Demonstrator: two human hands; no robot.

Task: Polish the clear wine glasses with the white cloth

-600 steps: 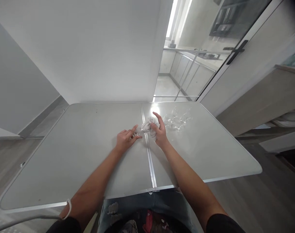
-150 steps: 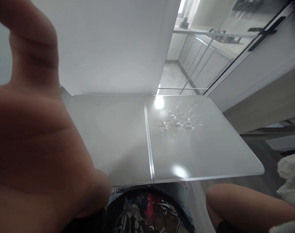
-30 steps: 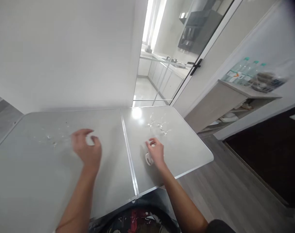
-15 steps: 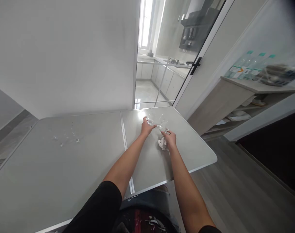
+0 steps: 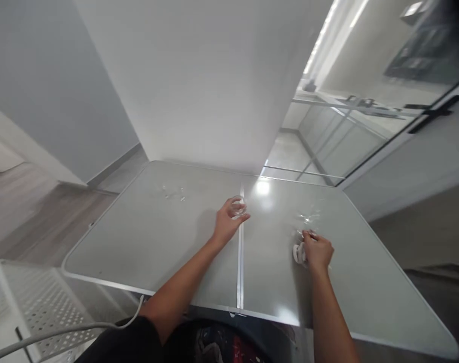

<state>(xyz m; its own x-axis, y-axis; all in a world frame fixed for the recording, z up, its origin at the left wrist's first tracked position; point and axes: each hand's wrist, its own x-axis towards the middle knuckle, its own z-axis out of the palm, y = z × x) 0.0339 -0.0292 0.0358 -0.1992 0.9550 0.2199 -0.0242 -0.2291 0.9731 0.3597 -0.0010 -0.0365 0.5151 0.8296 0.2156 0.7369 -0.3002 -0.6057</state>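
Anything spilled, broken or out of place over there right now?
No spill or break shows, but the clear glasses on the table are too blurred to check for chips. The one oddity is the pale cable at the left sleeve: it loops up by the table's near edge, where it might snag.

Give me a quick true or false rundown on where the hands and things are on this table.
1. The left hand holds a clear object. True.
2. The white cloth is in the left hand. False: the white cloth is in the right hand.
3. Clear pieces lie on both halves of the table. True.
4. The tabletop is one unbroken panel. False: a metal strip divides it.
5. A pale cable crosses the lower left of the view. True.
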